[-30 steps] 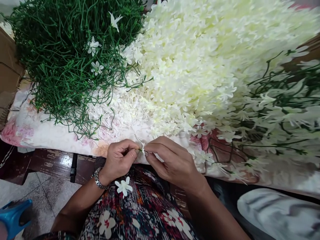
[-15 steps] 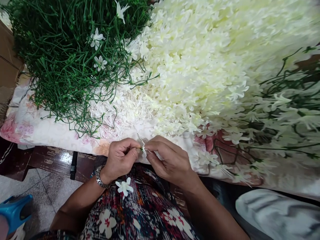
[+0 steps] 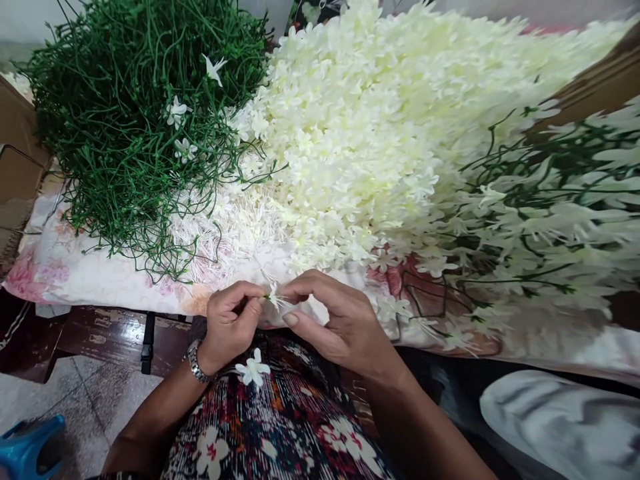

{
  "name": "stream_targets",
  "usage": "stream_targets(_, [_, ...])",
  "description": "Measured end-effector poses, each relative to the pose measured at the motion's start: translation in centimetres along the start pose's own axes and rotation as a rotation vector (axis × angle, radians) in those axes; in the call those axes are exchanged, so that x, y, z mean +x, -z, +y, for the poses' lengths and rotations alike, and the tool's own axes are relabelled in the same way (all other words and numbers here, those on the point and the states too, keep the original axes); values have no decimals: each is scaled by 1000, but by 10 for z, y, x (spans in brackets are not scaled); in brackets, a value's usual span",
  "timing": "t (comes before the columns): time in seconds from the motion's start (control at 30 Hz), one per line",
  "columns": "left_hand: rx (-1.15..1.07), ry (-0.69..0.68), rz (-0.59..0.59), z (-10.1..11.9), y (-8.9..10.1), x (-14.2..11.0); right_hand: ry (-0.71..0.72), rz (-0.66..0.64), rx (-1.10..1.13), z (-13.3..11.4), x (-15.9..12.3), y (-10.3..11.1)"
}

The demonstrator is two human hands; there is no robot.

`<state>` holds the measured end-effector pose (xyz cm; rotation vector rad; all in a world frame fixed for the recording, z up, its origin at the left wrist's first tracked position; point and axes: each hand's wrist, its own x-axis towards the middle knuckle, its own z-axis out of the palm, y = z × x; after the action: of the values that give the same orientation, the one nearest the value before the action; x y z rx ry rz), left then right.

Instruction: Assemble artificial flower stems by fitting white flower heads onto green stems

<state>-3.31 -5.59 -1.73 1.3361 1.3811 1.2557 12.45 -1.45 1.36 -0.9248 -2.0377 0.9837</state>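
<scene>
My left hand [image 3: 234, 320] is closed in a pinch on the green stem end of an artificial flower [image 3: 274, 297], whose white petals and thin white threads point to the right. My right hand [image 3: 345, 323] is beside the bloom, thumb and forefinger apart; its fingertips are close to the threads, and I cannot tell whether they touch. A loose white blossom [image 3: 253, 368] lies on the patterned clothing at my lap. Just beyond my hands are a heap of white threads [image 3: 240, 223], a large pile of cream petals [image 3: 350, 133] and a tangle of green stems [image 3: 135, 140].
Flowers on green stems [image 3: 545, 207] lie heaped at the right. A floral cloth [image 3: 115, 283] covers the work surface. Cardboard stands at the left [image 3: 20, 167] and the far right [image 3: 595, 83]. A blue plastic stool [image 3: 30, 447] is on the floor, lower left.
My right hand has let go of the flower, its thumb and forefinger spreading apart. My left hand has shifted slightly left with the flower. The view has tilted up and turned right.
</scene>
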Motion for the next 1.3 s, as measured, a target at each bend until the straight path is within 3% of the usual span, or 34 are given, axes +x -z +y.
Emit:
stream_targets(0.17, [107, -133, 2, 1, 0, 1, -23, -16, 44, 2, -1, -3])
stream_targets(0.43, [168, -221, 12, 1, -1, 2, 27, 2, -12, 4, 2, -8])
stream_targets(0.67, [188, -182, -22, 0, 0, 3, 129, 48, -97, 9, 3, -15])
stream_targets(1.07, [191, -97, -12, -1, 1, 5, 161, 61, -187, 11, 7, -20])
stream_targets(1.2, [36, -32, -14, 2, 1, 4, 158, 39, -233, 6, 7, -12])
stream_targets(1.3, [-131, -28, -34, 10, -1, 5, 176, 121, -255, -3, -3, 8])
